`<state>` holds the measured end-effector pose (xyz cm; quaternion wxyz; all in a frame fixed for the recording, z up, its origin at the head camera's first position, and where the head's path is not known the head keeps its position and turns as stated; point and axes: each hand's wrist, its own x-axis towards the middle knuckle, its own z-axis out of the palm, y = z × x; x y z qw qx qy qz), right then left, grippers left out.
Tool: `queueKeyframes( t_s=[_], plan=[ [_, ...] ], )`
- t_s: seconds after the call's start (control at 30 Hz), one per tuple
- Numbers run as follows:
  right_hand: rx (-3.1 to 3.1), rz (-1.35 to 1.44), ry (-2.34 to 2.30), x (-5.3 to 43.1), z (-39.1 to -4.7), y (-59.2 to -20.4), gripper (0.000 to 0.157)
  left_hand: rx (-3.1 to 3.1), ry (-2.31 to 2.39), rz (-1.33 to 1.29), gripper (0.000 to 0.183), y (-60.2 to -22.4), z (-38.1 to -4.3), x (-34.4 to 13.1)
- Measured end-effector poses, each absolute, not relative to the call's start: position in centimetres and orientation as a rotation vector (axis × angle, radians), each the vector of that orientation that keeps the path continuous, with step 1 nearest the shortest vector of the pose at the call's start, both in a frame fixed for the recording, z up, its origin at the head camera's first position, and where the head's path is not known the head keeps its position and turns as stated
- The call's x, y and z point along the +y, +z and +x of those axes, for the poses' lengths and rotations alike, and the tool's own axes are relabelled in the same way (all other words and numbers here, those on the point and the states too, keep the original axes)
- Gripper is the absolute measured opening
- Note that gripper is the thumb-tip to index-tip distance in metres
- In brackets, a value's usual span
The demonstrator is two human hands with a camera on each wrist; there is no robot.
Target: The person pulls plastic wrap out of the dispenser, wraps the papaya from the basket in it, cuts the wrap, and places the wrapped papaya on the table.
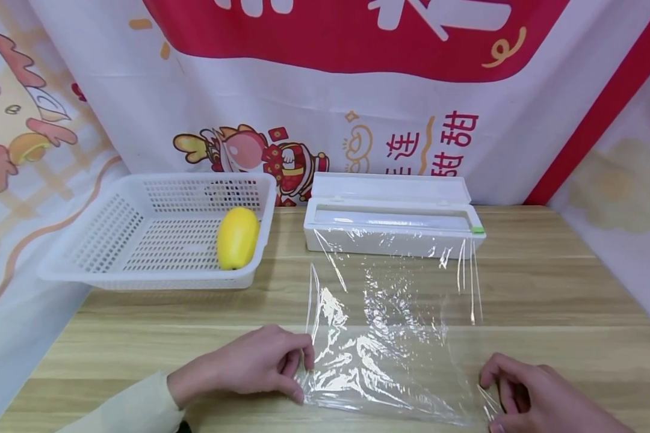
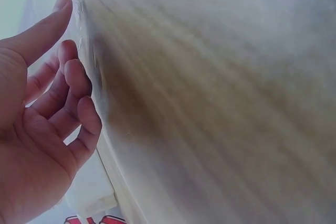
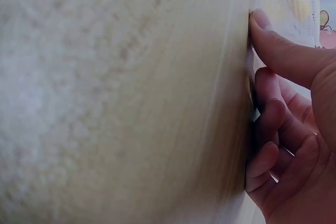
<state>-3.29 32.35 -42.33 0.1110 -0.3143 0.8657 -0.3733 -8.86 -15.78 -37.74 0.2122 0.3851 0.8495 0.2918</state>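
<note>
Cling film [image 1: 352, 361] out, still joined to dispenser box [image 1: 341, 239].
From my remote end: pull done, severing left, I judge. Box stands at worktop's [image 1: 552, 288] far edge, film running nearward. Left hand [image 1: 257, 364] and right hand [image 1: 533, 394] touch its near corners, thumbs apart from fingertips. Wrist views bare the palm sides; only head view shows the mango [image 1: 238, 238] whole, in the plastic basket [image 1: 157, 278].

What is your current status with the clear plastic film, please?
Left grip and right grip at near corners of the clear plastic film. Film extends from open white rectangular box. No obstruction seen on film.
</note>
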Motion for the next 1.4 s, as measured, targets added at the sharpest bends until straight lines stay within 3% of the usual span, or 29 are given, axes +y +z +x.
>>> queueKeyframes(
  t_s=[0.2,0.57,0.77,1.07,1.4],
  plan=[
    [2.524,-0.894,-1.107,32.3,-3.3,-42.3,0.045,2.573,0.703,1.062,0.040,-37.8,-9.0,-15.7],
    [2.492,-0.837,-1.125,32.6,-3.3,-42.4,0.043,2.725,0.550,1.047,0.090,-38.6,-9.3,-16.0],
    [2.481,-0.796,-1.126,32.7,-3.2,-42.4,0.042,2.709,0.542,1.002,0.101,-38.5,-9.4,-16.0],
    [2.496,-0.817,-1.127,32.7,-3.2,-42.5,0.042,2.744,0.671,0.899,0.094,-37.1,-9.4,-15.7],
    [2.492,-0.815,-1.134,32.8,-3.2,-42.8,0.042,3.020,1.124,0.993,0.057,-33.6,-10.8,-15.2]
  ],
)
